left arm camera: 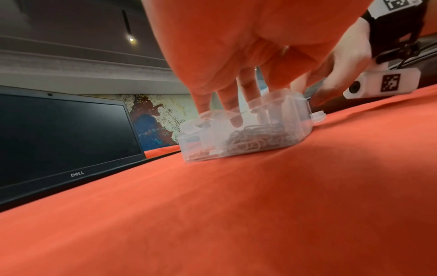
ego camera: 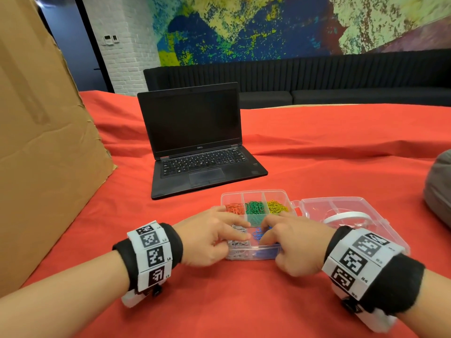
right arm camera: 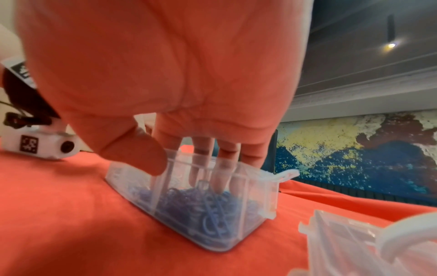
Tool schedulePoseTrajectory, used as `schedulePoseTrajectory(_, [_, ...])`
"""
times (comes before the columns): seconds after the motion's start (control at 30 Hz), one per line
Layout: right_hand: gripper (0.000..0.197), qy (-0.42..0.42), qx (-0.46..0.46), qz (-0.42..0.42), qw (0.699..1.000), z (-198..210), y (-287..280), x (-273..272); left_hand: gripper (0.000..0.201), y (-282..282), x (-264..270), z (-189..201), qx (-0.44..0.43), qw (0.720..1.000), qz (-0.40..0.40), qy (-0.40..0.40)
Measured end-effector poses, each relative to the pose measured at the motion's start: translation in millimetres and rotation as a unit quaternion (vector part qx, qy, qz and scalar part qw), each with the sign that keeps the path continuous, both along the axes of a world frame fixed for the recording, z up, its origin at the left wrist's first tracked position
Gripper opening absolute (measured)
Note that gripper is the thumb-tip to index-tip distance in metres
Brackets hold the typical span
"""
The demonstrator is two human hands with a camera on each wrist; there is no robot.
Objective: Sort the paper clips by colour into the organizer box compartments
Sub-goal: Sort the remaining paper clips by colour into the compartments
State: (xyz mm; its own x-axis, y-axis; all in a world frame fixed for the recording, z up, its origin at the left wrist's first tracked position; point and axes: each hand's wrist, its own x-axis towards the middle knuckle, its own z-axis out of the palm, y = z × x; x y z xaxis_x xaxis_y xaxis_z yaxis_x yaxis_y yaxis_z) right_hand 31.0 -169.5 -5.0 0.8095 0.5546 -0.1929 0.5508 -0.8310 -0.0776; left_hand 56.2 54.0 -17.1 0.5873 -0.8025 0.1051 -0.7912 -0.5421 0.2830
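Observation:
A clear organizer box (ego camera: 280, 194) sits open on the red cloth. Its back row holds orange clips (ego camera: 234, 208), green clips (ego camera: 255, 207) and yellow clips (ego camera: 277, 206). In the front row lie silver clips (ego camera: 238, 229) and blue clips (ego camera: 258, 234). My left hand (ego camera: 241, 230) dips straight fingers (left arm camera: 235, 119) into the silver clips (left arm camera: 255, 136). The fingers (right arm camera: 222, 177) of my right hand (ego camera: 264, 230) reach down into the blue clips (right arm camera: 208, 207), with the thumb (right arm camera: 151, 160) at the box's front wall (right arm camera: 255, 188). I see no clip pinched in either hand.
The box's clear lid (ego camera: 366, 208) with a white handle (ego camera: 346, 216) lies open to the right. An open black laptop (ego camera: 195, 142) stands behind the box. A large cardboard sheet (ego camera: 36, 142) rises on the left, and a grey cushion (ego camera: 439, 186) lies at the right edge.

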Motion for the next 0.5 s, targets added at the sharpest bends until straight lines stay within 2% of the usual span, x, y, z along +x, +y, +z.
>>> schedulePoseTrajectory(0.1, [0.043,0.013,0.010,-0.012,1.000,0.6,2.0,-1.0,0.045,5.2,1.0,0.8,-0.070,0.997,0.014,-0.007])
schedulePoseTrajectory(0.13, [0.044,0.017,0.013,-0.017,1.000,0.3,2.3,-0.8,0.045,5.6,1.2,1.4,-0.053,0.998,0.015,-0.015])
schedulePoseTrajectory(0.23, [0.041,0.030,0.016,-0.023,0.999,0.3,4.6,0.3,0.051,0.0,1.1,6.6,0.091,0.995,0.017,-0.027])
schedulePoseTrajectory(0.3, [0.035,0.029,0.025,-0.021,0.999,-0.2,4.7,0.7,0.050,-7.0,0.7,10.0,0.147,0.989,0.015,-0.028])
schedulePoseTrajectory(0.4, [0.032,0.023,0.037,-0.022,0.999,-0.8,3.1,-0.7,0.043,-13.9,-0.4,11.2,0.166,0.985,0.005,-0.038])
schedulePoseTrajectory(0.5, [0.037,0.022,0.033,-0.016,0.999,-0.5,0.5,-1.3,0.035,-14.8,1.2,11.3,0.170,0.983,-0.005,-0.067])
